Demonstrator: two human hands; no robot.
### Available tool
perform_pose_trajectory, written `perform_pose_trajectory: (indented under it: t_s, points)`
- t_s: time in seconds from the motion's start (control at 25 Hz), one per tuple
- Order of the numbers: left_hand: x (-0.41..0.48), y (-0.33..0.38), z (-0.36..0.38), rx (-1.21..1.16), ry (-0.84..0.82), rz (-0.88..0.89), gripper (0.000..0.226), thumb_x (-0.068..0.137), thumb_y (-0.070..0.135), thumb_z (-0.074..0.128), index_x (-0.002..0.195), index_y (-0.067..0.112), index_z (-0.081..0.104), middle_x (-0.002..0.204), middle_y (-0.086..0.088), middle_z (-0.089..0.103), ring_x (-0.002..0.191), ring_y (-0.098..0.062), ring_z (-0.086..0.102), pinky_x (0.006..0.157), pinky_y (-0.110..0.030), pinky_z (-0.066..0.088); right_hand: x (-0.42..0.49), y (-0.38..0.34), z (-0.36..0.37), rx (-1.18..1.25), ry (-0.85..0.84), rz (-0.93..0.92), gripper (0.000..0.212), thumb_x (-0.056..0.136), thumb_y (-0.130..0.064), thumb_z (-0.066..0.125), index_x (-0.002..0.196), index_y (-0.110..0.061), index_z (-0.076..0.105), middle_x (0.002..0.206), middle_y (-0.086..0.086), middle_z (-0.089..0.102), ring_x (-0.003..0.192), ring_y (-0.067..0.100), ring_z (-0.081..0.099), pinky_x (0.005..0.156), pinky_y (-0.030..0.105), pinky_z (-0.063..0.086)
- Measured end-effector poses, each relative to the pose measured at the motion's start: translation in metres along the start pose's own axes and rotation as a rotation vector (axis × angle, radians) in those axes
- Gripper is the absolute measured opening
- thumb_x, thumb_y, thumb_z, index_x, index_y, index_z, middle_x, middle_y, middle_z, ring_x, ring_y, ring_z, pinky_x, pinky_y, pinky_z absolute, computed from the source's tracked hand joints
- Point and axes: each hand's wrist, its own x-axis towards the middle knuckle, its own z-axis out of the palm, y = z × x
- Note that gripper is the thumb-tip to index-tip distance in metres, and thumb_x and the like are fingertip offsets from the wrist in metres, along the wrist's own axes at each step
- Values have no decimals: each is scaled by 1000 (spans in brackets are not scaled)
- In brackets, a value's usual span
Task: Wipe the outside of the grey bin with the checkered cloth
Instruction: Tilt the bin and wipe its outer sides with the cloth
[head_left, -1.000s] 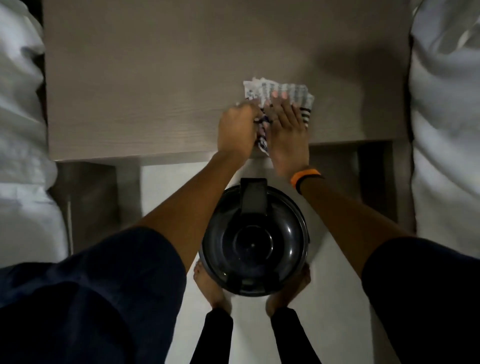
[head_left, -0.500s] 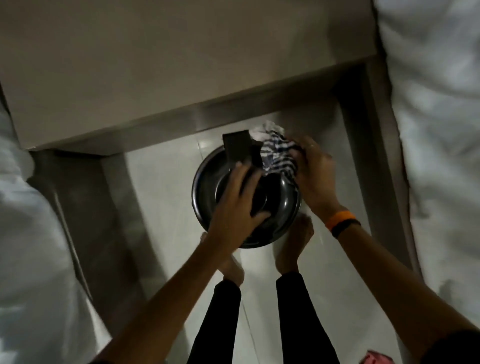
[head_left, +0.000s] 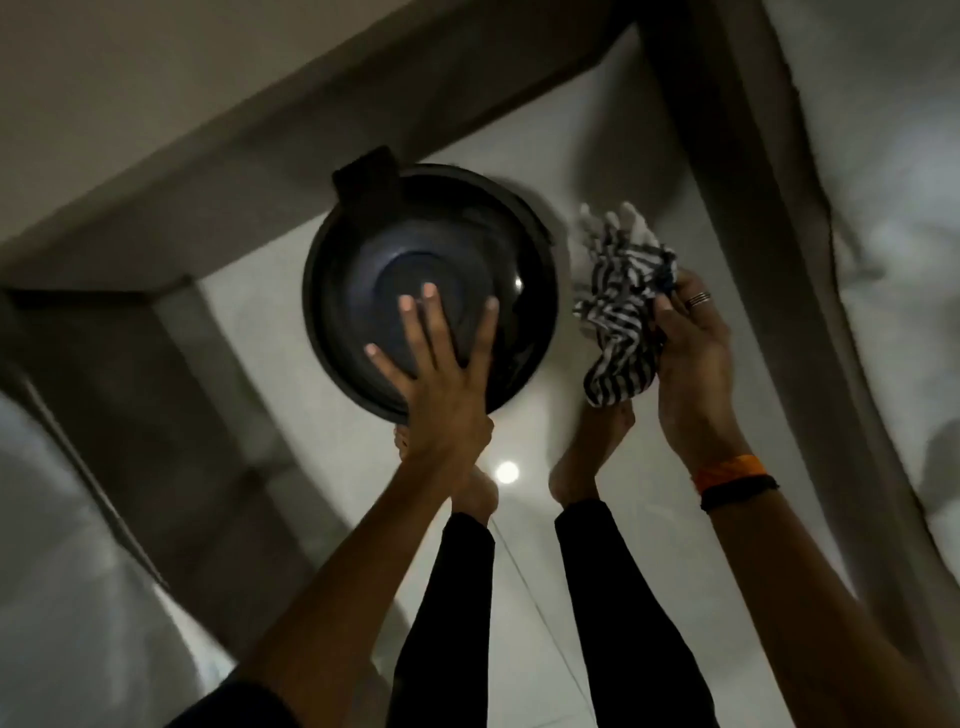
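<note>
- Dark grey plastic, glossy on top, is what the grey bin (head_left: 431, 291) appears to be made of; it stands on the pale tiled floor (head_left: 322, 467), partly under the edge of the worktop (head_left: 156, 130), with bare feet just beside it.
- The left hand (head_left: 441, 384) is laid flat on the lid, fingers spread wide and closed around nothing.
- The checkered cloth (head_left: 621, 312) is held bunched in the right hand (head_left: 691, 364), just to the right of the bin; whether it touches the bin's side cannot be told.
- The bin is judged light and stiff, so it is likely to slide or tip on the smooth tiles when pushed sideways; it is best steadied from above, on the lid.
- The glossy lid is judged slippery, so downward pressure would serve better than a pinch.
- The cloth is soft and limp; it should be gathered into a pad in the palm so that loose ends do not trail.
- The bin's side walls are hidden from this view.
</note>
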Motion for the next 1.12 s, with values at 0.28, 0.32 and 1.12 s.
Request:
perform_pose_trajectory:
  t_s: [0.28,0.32,1.12]
  points:
    - [20,-59,-48,-771,-25,-339,159,35,58,85,156,39,-17,169,-8,-5,156,-30,3,122,-61,19,3,57,40,184,9,83,43,106,-39,40,137,-17,59,144,0,62,130,9,60,118,38,44]
    - [18,-60,-48,-833,-17,-312,158,38,50,86,158,32,-14,168,-9,0,156,-26,11,122,-53,27,3,71,66,-9,-120,37,43,107,-38,43,143,-19,54,150,-4,55,136,2,53,125,38,36]
    - [6,-40,-21,-605,65,-211,138,65,19,91,159,12,-9,168,-9,-3,156,-27,4,122,-56,26,145,89,85,-1243,-187,-255,49,110,-43,31,157,-31,39,168,-1,37,158,22,28,131,49,15]
